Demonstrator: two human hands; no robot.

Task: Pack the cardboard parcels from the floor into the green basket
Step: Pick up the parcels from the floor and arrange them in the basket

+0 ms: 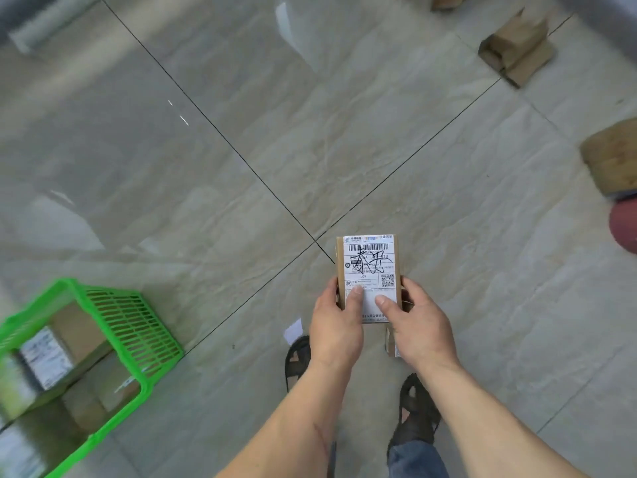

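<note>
A small cardboard parcel (368, 260) with a white shipping label and black handwriting is held above the floor in front of me. My left hand (336, 326) grips its lower left edge with the thumb on the label. My right hand (418, 322) grips the lower right edge, thumb on the label too. The green basket (138, 326) stands on the floor at the lower left, with several labelled cardboard parcels (74, 329) inside. More cardboard parcels lie on the floor: one (517, 50) at the upper right and one (613, 157) at the right edge.
The floor (241, 98) is glossy grey tile with dark grout lines. My feet in dark sandals (417, 412) stand below the parcel. A small box (391, 341) lies beneath my right hand. A dark red round thing (624, 225) sits at the right edge.
</note>
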